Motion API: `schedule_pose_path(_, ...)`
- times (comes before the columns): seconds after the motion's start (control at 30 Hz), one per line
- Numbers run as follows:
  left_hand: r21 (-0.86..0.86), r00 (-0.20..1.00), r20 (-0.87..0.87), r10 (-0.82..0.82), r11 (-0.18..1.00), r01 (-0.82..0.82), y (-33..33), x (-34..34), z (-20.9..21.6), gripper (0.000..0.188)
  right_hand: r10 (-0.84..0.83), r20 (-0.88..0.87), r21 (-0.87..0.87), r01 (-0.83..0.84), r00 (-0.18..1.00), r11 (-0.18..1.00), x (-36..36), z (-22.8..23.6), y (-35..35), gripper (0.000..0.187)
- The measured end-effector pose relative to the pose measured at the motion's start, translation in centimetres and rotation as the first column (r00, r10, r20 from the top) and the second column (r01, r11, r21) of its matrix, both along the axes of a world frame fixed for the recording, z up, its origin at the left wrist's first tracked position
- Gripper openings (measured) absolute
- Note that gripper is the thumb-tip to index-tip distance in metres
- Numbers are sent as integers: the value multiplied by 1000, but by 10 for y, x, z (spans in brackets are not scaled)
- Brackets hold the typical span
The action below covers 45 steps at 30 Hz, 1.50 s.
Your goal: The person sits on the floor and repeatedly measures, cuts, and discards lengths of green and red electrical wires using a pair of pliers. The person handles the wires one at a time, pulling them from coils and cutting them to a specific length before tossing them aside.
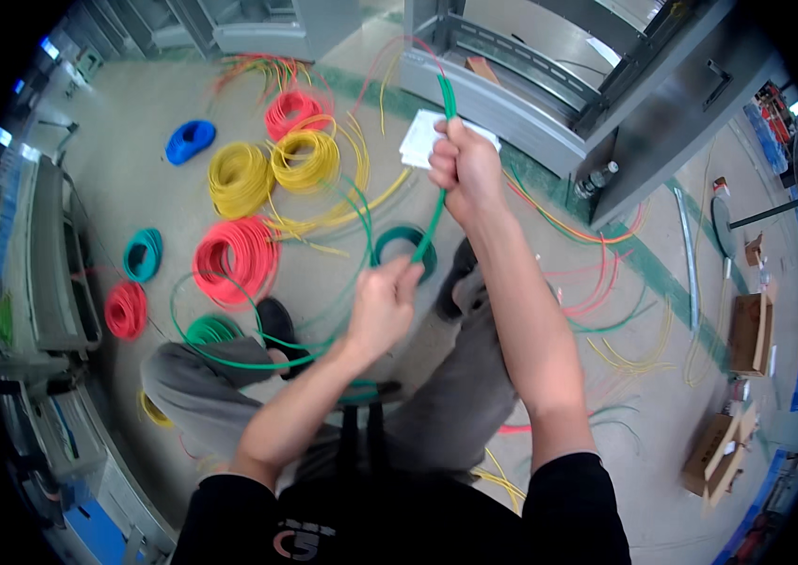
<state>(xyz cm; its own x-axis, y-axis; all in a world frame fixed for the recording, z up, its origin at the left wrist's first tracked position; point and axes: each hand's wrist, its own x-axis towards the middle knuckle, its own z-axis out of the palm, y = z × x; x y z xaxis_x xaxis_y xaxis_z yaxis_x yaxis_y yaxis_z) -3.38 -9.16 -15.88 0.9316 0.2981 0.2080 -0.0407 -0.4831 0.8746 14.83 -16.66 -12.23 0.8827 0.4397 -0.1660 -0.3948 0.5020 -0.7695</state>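
Observation:
Both my hands grip a bundle of green wires [435, 218] stretched between them. My right hand [465, 168], higher and farther out, is closed round the bundle, and the wire ends stick up past the fist. Lower down, my left hand [385, 306] is closed on the same wires. From there a loose green loop sweeps left over my knee toward a green wire coil [213, 330] by my shoe. Behind the wires a dark green coil [403, 247] lies on the floor between my feet. White paper sheets [422, 141] lie beyond my right hand.
Yellow coils [240, 179], a red coil [229, 262], a blue coil [191, 141] and a teal coil [143, 254] lie left. A grey metal cabinet [512, 94] stands ahead, with a plastic bottle [596, 179] beside it. Cut wires [596, 282] and cardboard boxes [750, 331] are at right.

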Motion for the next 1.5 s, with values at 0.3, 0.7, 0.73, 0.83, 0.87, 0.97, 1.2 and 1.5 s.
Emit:
schedule_pose_path(0.3, -720, 976, 95, 198, 691, -70, 56, 93, 93, 24, 434, 79, 113, -441, 897, 890, -58, -1, 30, 57)
schedule_pose_path(0.7, -516, 786, 90, 612, 703, -489, 59, 213, 110, 25, 228, -37, 380, -198, 973, 904, -82, 3, 47, 28)
schedule_pose_path(0.73, -530, 794, 46, 606, 688, -495, 55, 215, 110, 23, 224, -24, 388, -197, 974, 900, -78, 2, 44, 28)
schedule_pose_path(0.83, -663, 820, -14, 572, 609, -436, 43, 218, 112, 23, 117, -66, 302, -92, 991, 949, -71, 4, 40, 27)
schedule_pose_path(0.87, -729, 842, -48, 538, 558, -397, 39, 217, 115, 22, 91, -61, 283, -70, 994, 957, -68, 6, 37, 27)
schedule_pose_path(0.97, -765, 979, -67, 194, 620, -175, 67, 220, 103, 32, 79, -75, 292, -54, 994, 955, -68, 21, 42, 27)
schedule_pose_path(1.2, -224, 866, -244, -435, 895, 386, 72, 65, 49, 44, -168, -220, 286, 228, 961, 930, 7, 12, 17, 28)
schedule_pose_path(1.5, 319, 931, -123, -345, 874, 366, 124, -20, 46, 22, -304, -387, 229, 411, 870, 883, 39, 10, 7, 13)
